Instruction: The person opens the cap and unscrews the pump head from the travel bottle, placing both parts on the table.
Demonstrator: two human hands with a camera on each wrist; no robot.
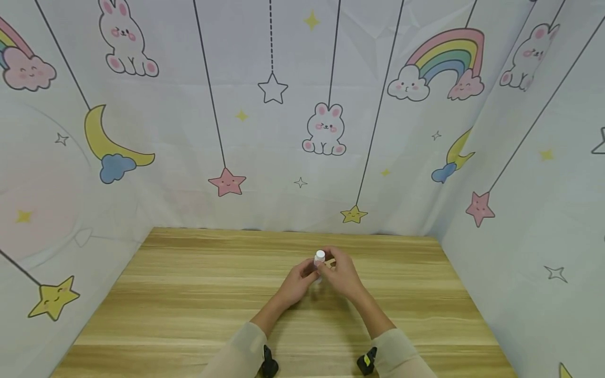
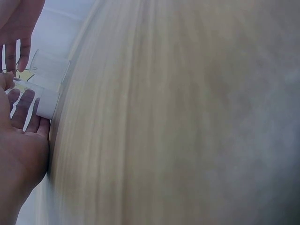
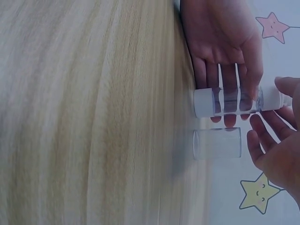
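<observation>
A small, clear bottle [image 3: 227,99] with a white base and a white top [image 1: 320,254] stands upright between the hands, its base right at the table. My left hand [image 1: 299,284] holds its clear body, the thumb on one side and the fingers behind it, as the right wrist view shows. Around the white upper part, my right hand [image 1: 343,274] pinches with thumb and index finger, while its other fingers [image 3: 255,147] hang loosely curled. Beside the bottle a clear cylindrical cover [image 3: 217,144] stands on the table, close below the right hand.
The wood-grain table [image 1: 212,294] reaches back to a white curtain [image 1: 179,131] printed with rabbits, stars and rainbows. Similar cloth closes off the left and right sides. Black straps [image 1: 269,362] hang near both sleeves [image 1: 397,352].
</observation>
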